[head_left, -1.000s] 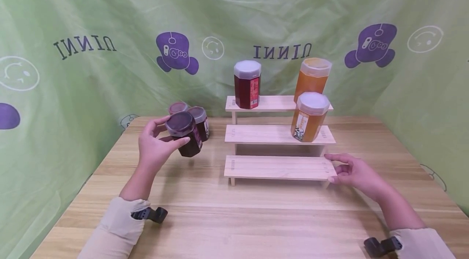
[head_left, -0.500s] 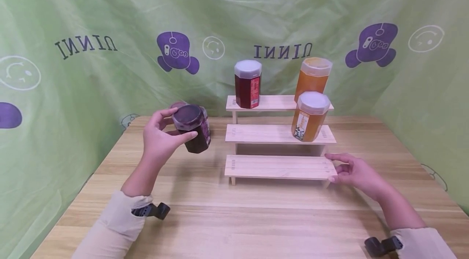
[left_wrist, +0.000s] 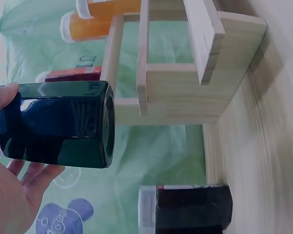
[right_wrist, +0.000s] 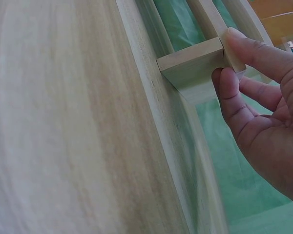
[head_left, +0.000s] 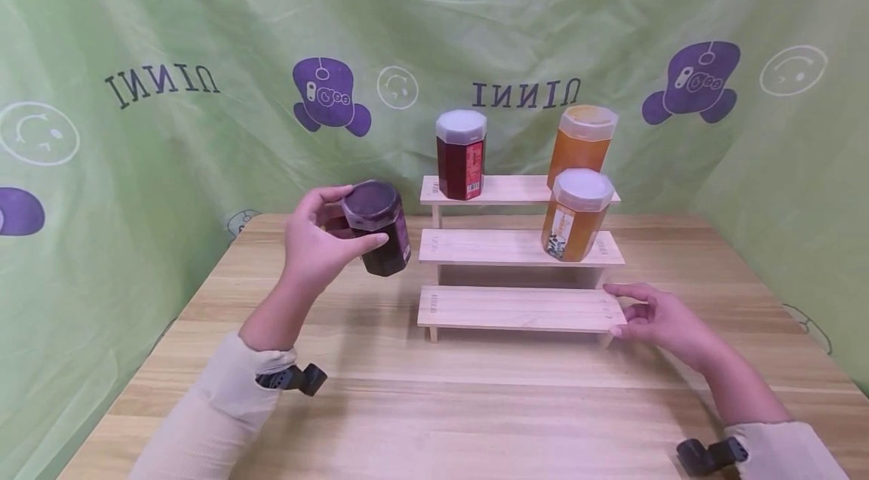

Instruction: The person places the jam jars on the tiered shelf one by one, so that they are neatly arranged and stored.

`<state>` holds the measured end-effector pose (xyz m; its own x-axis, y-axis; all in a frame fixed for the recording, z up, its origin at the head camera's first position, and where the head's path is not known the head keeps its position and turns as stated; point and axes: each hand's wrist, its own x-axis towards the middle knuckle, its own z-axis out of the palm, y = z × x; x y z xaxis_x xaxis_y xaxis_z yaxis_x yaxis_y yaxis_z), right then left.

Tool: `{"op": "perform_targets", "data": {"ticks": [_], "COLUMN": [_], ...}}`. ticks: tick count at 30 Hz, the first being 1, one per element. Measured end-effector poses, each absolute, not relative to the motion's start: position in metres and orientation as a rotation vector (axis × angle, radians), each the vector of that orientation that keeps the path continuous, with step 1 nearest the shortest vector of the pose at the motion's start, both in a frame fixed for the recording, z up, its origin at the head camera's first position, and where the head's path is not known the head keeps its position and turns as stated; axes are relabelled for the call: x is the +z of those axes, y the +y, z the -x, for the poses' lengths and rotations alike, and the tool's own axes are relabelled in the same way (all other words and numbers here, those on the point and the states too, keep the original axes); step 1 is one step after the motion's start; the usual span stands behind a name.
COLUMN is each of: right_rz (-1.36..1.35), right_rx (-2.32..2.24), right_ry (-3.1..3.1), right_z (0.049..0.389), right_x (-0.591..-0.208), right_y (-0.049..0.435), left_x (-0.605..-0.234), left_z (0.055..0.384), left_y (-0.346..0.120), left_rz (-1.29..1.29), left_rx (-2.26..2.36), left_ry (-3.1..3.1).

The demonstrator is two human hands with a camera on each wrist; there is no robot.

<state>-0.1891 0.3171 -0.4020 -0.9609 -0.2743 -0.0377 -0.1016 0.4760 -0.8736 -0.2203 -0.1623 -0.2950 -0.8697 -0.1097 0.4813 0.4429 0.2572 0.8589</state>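
shifted rightward, the dark jar is clasped near-upright by left grip, left of the shelf pinched by right grip.

- The left hand is carrying a dark jar away from the left edge of the table and closer to the left edge of the stand — the gap is narrowing.
- Both are also climbing in the head view, rising or nearing the table's back edge; which, I cannot tell.
- The left sleeve is following.
- Two jars near the table's back-left corner are disappearing from the head view — the hand and held jar are covering them.
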Motion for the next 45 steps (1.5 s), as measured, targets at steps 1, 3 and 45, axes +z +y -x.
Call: {"op": "perform_targets", "data": {"ticks": [1, 3, 45], "right_rz": [0.326, 0.323, 0.347], "right_rx": [-1.483, -1.475, -1.496], "right_ry": [2.552, 2.558, 2.548], "right_z": [0.189, 0.189, 0.190], "right_x": [-0.402, -0.401, -0.403], "right_y": [0.317, 0.317, 0.317], "left_x": [-0.294, -0.292, -0.304], "left_z": [0.221, 0.222, 0.258], "left_y": [-0.160, -0.156, -0.081], "left_rz": [0.310, 0.331, 0.393], "left_rx": [-1.646, -1.641, -1.563], "left_ry": [-2.086, -2.079, -2.223]}}
